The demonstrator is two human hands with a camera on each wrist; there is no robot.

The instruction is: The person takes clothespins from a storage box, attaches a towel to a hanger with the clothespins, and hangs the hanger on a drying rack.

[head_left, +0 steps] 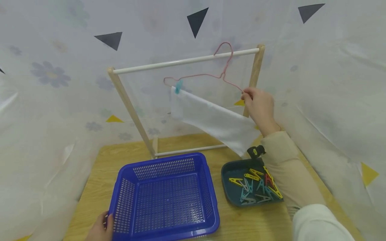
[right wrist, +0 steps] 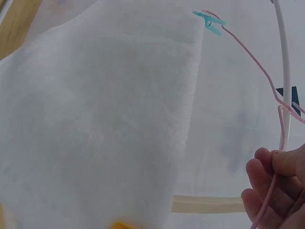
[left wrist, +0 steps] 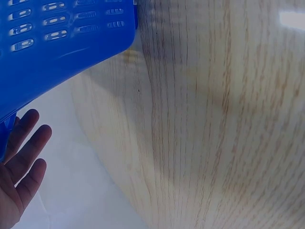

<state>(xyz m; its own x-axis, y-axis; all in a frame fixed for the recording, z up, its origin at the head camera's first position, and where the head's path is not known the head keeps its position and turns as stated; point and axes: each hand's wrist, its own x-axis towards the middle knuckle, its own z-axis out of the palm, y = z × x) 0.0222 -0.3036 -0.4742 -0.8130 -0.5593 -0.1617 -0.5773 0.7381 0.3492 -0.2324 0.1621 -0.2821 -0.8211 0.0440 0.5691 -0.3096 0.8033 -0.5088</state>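
My right hand (head_left: 260, 105) pinches the right arm of a pink wire hanger (head_left: 205, 75), whose hook hangs over the rod of a small rack. A light-blue clothespin (head_left: 178, 87) clips one corner of a white cloth (head_left: 211, 117) near the hanger's left end. The cloth's other side droops toward the lower right, apart from the hanger. In the right wrist view, the hanger wire (right wrist: 252, 57) runs between thumb and fingers. My left hand (head_left: 101, 229) holds the left rim of a blue basket (head_left: 169, 197); its outer fingers (left wrist: 31, 152) extend loosely beside the wall in the left wrist view.
The rack has a white top rod (head_left: 169, 63) between wooden posts (head_left: 132, 113). A dark green tray (head_left: 227, 190) of several yellow, blue, grey and red clothespins stands right of the basket on the wooden table (head_left: 90, 187). Pale plastic sheeting surrounds the table.
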